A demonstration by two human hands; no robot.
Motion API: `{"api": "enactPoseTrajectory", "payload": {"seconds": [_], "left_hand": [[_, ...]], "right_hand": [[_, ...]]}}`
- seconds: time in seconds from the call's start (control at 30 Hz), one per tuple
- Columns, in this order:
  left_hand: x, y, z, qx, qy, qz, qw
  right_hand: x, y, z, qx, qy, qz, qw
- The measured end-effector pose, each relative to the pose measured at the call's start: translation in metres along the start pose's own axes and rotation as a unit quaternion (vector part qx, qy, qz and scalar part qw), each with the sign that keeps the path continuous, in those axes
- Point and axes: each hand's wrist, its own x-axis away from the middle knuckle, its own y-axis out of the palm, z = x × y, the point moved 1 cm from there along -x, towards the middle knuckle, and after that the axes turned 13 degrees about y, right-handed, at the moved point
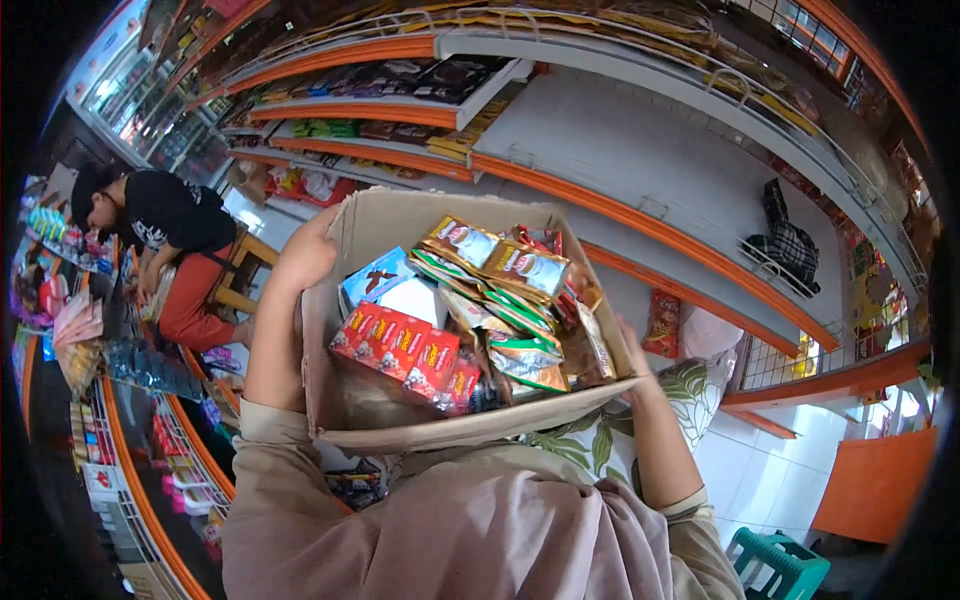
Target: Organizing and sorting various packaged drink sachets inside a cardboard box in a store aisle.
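A worn cardboard box (pixel 345 425) is held up in front of me, its top open toward me. My left hand (pixel 308 252) grips the upper left side, fingers bent over the rim. On the opposite side, my right hand (pixel 636 352) is pressed to the outer wall, its fingers mostly hidden by the box. Inside lie red small cartons (pixel 395 343), a light-blue packet (pixel 378 277), brown-and-gold sachet strips (pixel 490 258) and green-and-silver sachets (pixel 522 352). More red and brown packets are partly covered at the right.
Orange-edged shelves (pixel 640 212) rise ahead, one bearing a dark plaid item (pixel 785 250). A red packet (pixel 662 322) lies low beyond my right hand. At left, a person (pixel 180 225) sits on a wooden stool (pixel 245 265) beside stocked shelves. A green plastic stool (pixel 780 565) stands lower right.
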Motion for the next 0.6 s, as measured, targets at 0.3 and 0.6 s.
{"api": "enactPoseTrajectory", "payload": {"seconds": [0.3, 0.6], "left_hand": [[-0.049, 0.039, -0.002, 0.014, 0.001, -0.002, 1.0], [-0.087, 0.085, -0.013, 0.099, -0.009, -0.002, 0.995]], "right_hand": [[0.031, -0.012, 0.037, -0.005, -0.053, -0.013, 0.999], [0.071, -0.017, 0.024, 0.153, -0.051, 0.129, 0.978]]}}
